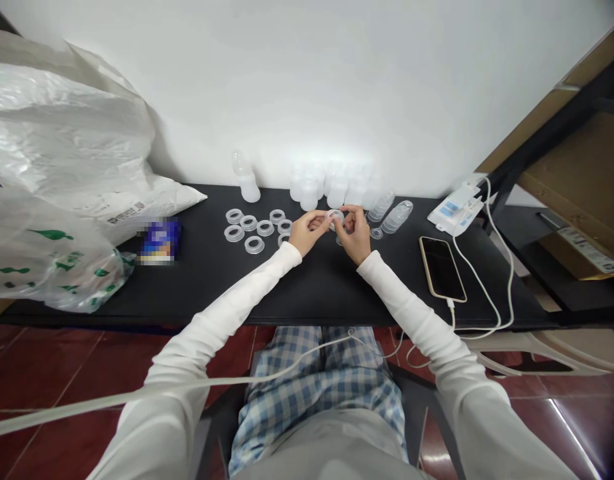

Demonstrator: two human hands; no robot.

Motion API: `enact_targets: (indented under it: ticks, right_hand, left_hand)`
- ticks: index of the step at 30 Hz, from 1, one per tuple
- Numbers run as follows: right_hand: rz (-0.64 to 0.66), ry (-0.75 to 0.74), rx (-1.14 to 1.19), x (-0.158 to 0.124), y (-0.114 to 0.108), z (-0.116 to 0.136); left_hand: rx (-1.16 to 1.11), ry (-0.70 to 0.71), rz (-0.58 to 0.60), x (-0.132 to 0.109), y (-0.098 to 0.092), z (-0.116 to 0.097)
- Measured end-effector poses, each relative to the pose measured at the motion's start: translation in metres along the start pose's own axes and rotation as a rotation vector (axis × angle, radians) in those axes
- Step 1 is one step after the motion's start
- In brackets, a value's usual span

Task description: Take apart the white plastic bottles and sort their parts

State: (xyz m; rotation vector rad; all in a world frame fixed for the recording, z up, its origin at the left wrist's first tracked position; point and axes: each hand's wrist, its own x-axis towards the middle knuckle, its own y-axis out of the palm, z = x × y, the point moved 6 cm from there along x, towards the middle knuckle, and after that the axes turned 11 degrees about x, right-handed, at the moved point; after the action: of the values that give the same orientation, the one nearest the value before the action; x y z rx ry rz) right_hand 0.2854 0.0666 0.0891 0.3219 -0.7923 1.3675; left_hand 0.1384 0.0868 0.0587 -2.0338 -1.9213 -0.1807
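Between the fingertips of both hands is a small translucent plastic ring, partly covered by the fingers. My left hand pinches it from the left, and my right hand pinches it from the right. Several similar collar-like rings lie left of my left hand, one partly behind it. Beyond my hands, against the wall, stand several frosted white bottles. Right of my right hand are clear domed covers with a small round clear piece beside them.
A frosted bottle with a domed top stands apart at the back. Plastic bags and a blurred blue packet occupy the left. On the right lie a phone, its white cable and a white power strip.
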Motion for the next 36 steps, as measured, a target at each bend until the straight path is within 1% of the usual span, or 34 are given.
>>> enact_targets:
  ticks: [2,5,10,13,17,20,23,29,32,34,36]
  right_hand:
    - [0.022,-0.036,-0.031,0.001,-0.001,0.004]
    - [0.049,-0.032,-0.029,0.001,0.000,0.005]
    - [0.108,0.067,0.071,-0.001,0.005,0.000]
    - [0.114,0.121,0.146,-0.001,0.008,-0.004]
    - [0.139,0.185,0.286,-0.001,0.014,-0.006]
    - [0.142,0.206,0.330,-0.002,0.016,-0.005]
    - [0.134,0.176,0.298,-0.002,0.015,-0.002]
    - [0.144,0.084,0.082,-0.004,0.013,-0.002]
    - [0.161,0.055,0.031,-0.003,0.013,-0.004]
    - [0.168,0.049,0.033,-0.003,0.013,-0.005]
    - [0.164,0.056,0.051,-0.002,0.012,-0.004]
  left_hand:
    - [0.010,-0.005,0.003,-0.001,0.000,-0.001]
    - [0.046,0.004,-0.017,-0.002,0.000,-0.002]
    - [0.124,0.057,-0.083,-0.003,-0.005,-0.006]
    - [0.151,0.079,-0.101,-0.003,-0.007,-0.009]
    - [0.066,0.052,-0.093,-0.003,-0.006,-0.009]
    - [0.028,0.058,-0.075,-0.004,-0.005,-0.010]
    - [0.077,0.098,-0.095,-0.005,-0.006,-0.014]
    - [0.233,0.188,-0.109,-0.008,-0.008,-0.024]
    - [0.317,0.244,-0.117,-0.010,-0.010,-0.031]
    - [0.343,0.248,-0.128,-0.011,-0.011,-0.032]
    - [0.329,0.212,-0.135,-0.010,-0.011,-0.029]
